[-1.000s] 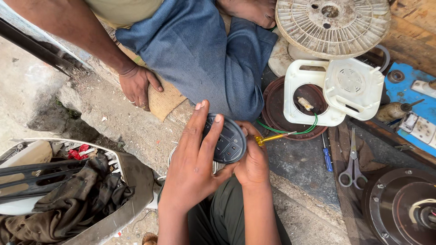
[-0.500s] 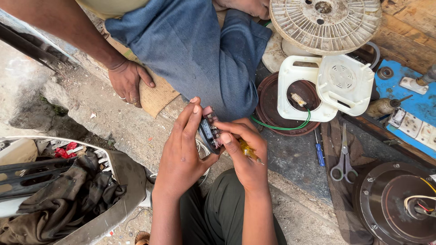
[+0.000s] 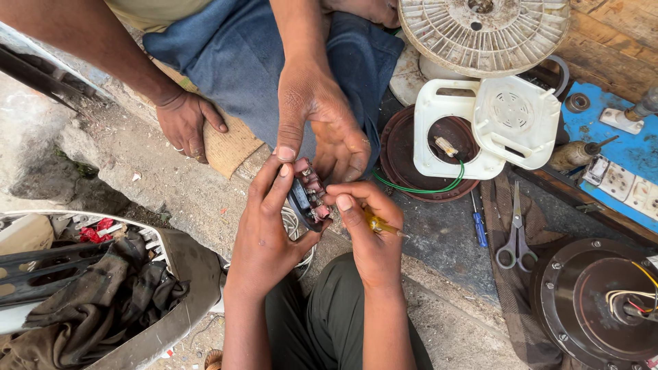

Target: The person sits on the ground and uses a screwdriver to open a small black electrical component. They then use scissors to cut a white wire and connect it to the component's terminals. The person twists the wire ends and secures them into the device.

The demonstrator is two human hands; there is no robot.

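Seen from above, the person's left hand [image 3: 264, 229] has its grip closed around a small dark switch block [image 3: 306, 199] with pinkish terminals, thumb on one side and fingers curled behind it, holding it upright in the middle of the scene. The right hand [image 3: 367, 229] sits just beside it, its grip pinched on a yellow-handled screwdriver [image 3: 378, 224] whose tip end points toward the block. White wires [image 3: 296, 229] hang below the block.

A second person's hand [image 3: 322, 116] reaches down from above, its fingertips touching the top of the block; that person's other hand [image 3: 185, 123] rests on the ground to the left.

To the right lie a white plastic housing [image 3: 490, 127] over a dark round plate [image 3: 404, 154], a green wire [image 3: 418, 186], a blue-handled screwdriver [image 3: 478, 223], scissors [image 3: 514, 233], a blue board [image 3: 617, 147] with white sockets, and a round motor casing [image 3: 596, 301].
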